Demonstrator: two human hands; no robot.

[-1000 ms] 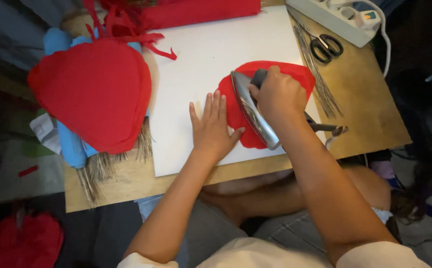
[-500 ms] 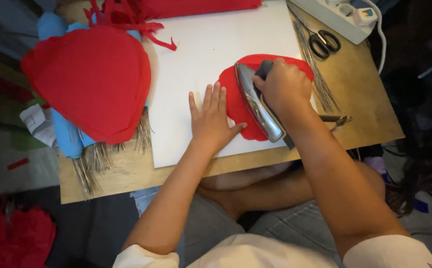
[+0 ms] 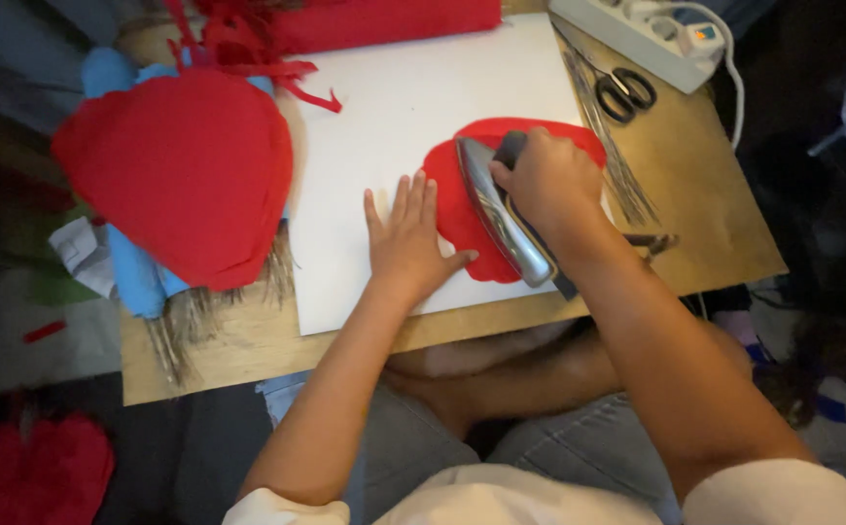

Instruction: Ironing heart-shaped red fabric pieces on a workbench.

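Note:
My right hand (image 3: 549, 185) grips the dark handle of a metal clothes iron (image 3: 496, 212) that rests on a red fabric piece (image 3: 462, 209). The red piece lies on a large white sheet (image 3: 394, 107) spread over a low wooden board (image 3: 715, 224). My left hand (image 3: 405, 238) lies flat with fingers spread on the white sheet, its thumb touching the red piece's left edge. Part of the red piece is hidden under the iron and my right hand.
A stack of red heart-shaped fabric (image 3: 185, 170) sits at the left over blue rolls (image 3: 136, 277) and thin sticks (image 3: 185, 326). Black scissors (image 3: 625, 92) and a white power strip (image 3: 642, 34) lie at the far right. More red fabric (image 3: 384, 21) lies along the far edge.
The iron has shifted slightly on the red piece under my right hand. My left hand stays flat beside it.

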